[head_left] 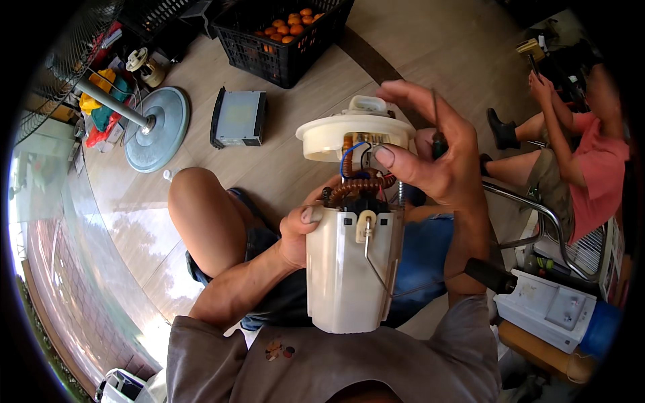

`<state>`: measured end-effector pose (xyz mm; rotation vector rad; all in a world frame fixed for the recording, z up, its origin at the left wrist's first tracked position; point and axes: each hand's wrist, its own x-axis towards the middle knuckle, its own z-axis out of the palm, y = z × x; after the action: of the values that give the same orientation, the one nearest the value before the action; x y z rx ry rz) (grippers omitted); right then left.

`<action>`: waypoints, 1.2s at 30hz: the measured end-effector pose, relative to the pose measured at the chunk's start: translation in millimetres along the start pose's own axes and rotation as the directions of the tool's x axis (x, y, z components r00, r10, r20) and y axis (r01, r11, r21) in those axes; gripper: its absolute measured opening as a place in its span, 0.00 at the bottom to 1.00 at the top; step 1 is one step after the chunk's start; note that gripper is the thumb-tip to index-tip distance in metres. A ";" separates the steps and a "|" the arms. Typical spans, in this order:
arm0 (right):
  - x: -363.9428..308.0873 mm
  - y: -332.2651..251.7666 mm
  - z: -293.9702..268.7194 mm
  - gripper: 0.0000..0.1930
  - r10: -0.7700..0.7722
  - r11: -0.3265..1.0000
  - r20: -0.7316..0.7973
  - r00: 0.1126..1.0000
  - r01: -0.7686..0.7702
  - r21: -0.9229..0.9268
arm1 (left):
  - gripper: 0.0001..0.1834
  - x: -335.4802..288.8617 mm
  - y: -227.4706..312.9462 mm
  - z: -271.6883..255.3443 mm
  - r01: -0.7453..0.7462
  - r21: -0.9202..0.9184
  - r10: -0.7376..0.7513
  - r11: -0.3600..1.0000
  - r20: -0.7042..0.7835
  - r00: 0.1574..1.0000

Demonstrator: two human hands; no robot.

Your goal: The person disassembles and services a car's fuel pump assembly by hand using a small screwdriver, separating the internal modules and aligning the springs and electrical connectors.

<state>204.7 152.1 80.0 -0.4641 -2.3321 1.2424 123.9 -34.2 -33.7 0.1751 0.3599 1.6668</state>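
I hold a cream plastic fuel pump module point(346, 282) upright in front of my chest. My left hand point(295, 235) is closed round the upper left side of its body, the thumb near the top rim. Closed on the right edge of the round cap point(322, 138) is my right hand point(457, 168), its thumb beside the wires. A thin dark rod with a dark green end shows among those fingers; its kind is unclear. Between cap and body run a brown corrugated hose point(363, 185) and blue and black wires. A bent wire arm reaches right to a black float point(490, 275).
On the floor ahead lies a silver-and-black box-shaped unit point(240, 117). Beyond it stands a black crate point(269, 64) of oranges. A fan base point(158, 134) and another pump module point(144, 67) are at left. At right sits a person point(598, 161) near a white box point(547, 305).
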 end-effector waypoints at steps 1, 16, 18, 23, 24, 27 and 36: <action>-0.8 3.6 2.0 0.34 0.008 0.999 0.036 0.999 -0.009 0.034 | 0.58 -1.5 1.5 0.7 0.039 0.008 -0.039 0.999 -0.010 0.999; 1.4 -4.9 25.9 0.24 -0.017 1.000 0.162 0.987 0.013 0.024 | 0.48 -19.2 -8.5 -13.7 0.087 -0.205 -0.099 0.975 -0.052 0.994; 1.8 -7.6 23.6 0.24 -0.041 0.999 0.180 0.983 0.041 0.000 | 0.47 -19.4 -7.5 -14.4 0.097 -0.247 -0.105 0.964 -0.019 0.994; -0.6 0.5 23.5 0.26 -0.072 0.997 0.154 0.986 0.066 0.043 | 0.48 -15.7 -4.8 -7.4 0.042 -0.103 -0.046 0.994 -0.041 0.998; -0.6 1.8 23.5 0.26 -0.073 0.996 0.143 0.987 0.064 0.063 | 0.48 -15.2 -5.0 -7.7 0.045 -0.105 -0.050 0.993 -0.041 0.998; -0.7 1.5 21.6 0.24 -0.032 0.998 0.090 0.995 0.028 0.049 | 0.49 -12.3 -5.0 -7.7 0.088 -0.178 -0.092 0.980 -0.011 0.996; -7.0 11.3 16.9 0.23 0.045 0.997 0.041 0.998 -0.048 0.067 | 0.50 -1.0 -3.3 0.4 0.038 -0.115 -0.039 0.993 -0.006 0.999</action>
<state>202.4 143.1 60.6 -0.4775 -2.3155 1.3602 127.3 -34.8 -34.3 0.0747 0.2708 1.6452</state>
